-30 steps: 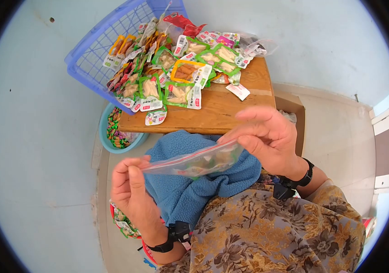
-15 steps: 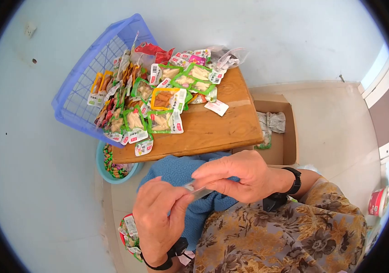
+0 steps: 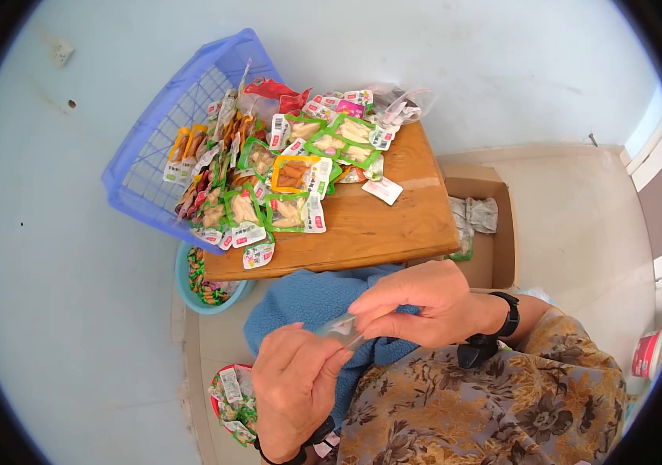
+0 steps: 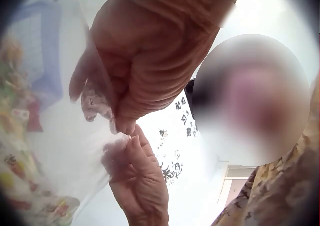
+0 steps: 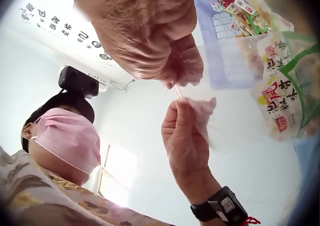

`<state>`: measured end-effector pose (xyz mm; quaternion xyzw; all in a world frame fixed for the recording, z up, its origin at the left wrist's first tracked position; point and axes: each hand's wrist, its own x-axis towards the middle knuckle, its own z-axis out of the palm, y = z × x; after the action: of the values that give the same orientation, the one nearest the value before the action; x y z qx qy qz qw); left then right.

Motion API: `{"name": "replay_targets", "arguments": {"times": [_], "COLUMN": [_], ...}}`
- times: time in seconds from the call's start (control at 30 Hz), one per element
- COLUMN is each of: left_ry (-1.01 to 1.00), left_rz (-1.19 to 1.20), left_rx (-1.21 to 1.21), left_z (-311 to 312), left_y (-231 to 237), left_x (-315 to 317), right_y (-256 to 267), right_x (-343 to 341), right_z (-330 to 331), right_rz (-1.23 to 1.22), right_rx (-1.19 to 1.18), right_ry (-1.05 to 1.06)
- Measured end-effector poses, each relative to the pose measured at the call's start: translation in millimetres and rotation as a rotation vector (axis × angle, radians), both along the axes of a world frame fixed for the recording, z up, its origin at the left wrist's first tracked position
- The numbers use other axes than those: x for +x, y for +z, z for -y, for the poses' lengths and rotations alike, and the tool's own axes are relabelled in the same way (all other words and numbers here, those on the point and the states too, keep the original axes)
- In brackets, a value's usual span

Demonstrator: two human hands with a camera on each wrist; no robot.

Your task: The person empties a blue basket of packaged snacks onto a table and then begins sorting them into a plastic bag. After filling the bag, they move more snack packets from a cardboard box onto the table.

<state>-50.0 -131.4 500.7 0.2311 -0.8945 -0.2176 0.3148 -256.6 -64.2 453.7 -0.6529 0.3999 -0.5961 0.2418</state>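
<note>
A clear zip bag [image 3: 338,329] is held up between both hands over the lap, its top edge pinched on each side. My left hand [image 3: 296,384] grips one part of that edge between thumb and fingers. Close beside it, my right hand [image 3: 416,306] pinches the edge farther right. In the right wrist view, snack packets [image 5: 277,96] with green borders and red lettering show through the plastic below the hands. Most of the bag is hidden behind the hands in the head view. A blue fleece cloth [image 3: 288,302] lies on the lap beneath.
Ahead is a wooden table [image 3: 393,225] with a purple-blue basket [image 3: 141,182] tipped on its side, snack packets [image 3: 292,209] spilling out. A cardboard box [image 3: 505,232] stands on the right. A blue basin [image 3: 187,287] and a red container [image 3: 214,407] of packets are on the left.
The hands were wide apart with the bag's edge stretched between them; they have come close together along it. Over the last half second they have stayed nearly in place.
</note>
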Motion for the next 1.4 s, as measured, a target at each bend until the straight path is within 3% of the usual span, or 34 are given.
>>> {"name": "replay_targets", "arguments": {"times": [0.13, 0.23, 0.3, 0.33, 0.4, 0.5, 0.53, 0.87, 1.0, 1.17, 1.23, 1.27, 1.33, 1.4], "left_ry": [0.051, 0.071, 0.078, 0.076, 0.084, 0.061, 0.042, 0.159, 0.172, 0.074, -0.047, -0.051, -0.072, -0.077], "left_rz": [0.010, 0.005, 0.009, 0.011, 0.003, 0.002, 0.007, 0.035, 0.069, 0.196, 0.237, 0.241, 0.258, 0.239], "left_rx": [0.011, 0.023, 0.012, -0.002, 0.003, 0.014, 0.022, 0.029, 0.281, 0.642, 1.056, 1.056, 1.177, 1.217], "left_z": [-1.7, -3.4, -6.9, -8.7, -11.9, -14.7, -15.0, -8.1, 20.3, 71.5, 79.0, 80.3, 80.3, 79.9], "left_y": [-4.3, -8.0, -5.0, -3.9, -5.0, -5.6, -5.6, -11.2, -27.1, -89.9, -123.5, -136.9, -154.9, -156.1], "left_x": [9.5, 20.9, 23.3, 23.9, 22.2, 23.7, 24.2, 25.2, 17.8, 10.0, 9.0, 9.4, 10.2, 10.3], "right_y": [-6.2, -11.2, -9.0, -6.3, -1.9, -29.1, -47.7, -71.5, -79.5, -80.1, -81.9, -82.9, -84.3, -74.4], "right_x": [-4.5, -7.7, -13.2, -14.5, -15.5, -7.7, -2.3, -8.3, -6.4, -11.6, -18.2, -19.4, -21.1, -25.3], "right_z": [-2.3, -5.6, -4.8, -2.0, 2.9, 11.7, 16.4, -1.4, -7.0, -9.6, -9.9, -8.3, -3.6, 3.0], "right_rz": [0.006, 0.187, 0.428, 0.428, 0.105, 0.001, -0.047, -0.018, 0.055, 0.028, -0.041, -0.038, -0.144, -0.276], "right_rx": [-0.051, 0.028, 0.174, 0.179, 0.211, 0.173, 0.050, 0.352, 0.371, 0.414, 0.529, 0.531, 0.120, 0.100], "right_ry": [-0.037, 0.037, 0.321, 0.332, 0.274, 0.423, 0.372, 0.342, 0.371, 0.337, 0.349, 0.344, 0.054, 0.091]}}
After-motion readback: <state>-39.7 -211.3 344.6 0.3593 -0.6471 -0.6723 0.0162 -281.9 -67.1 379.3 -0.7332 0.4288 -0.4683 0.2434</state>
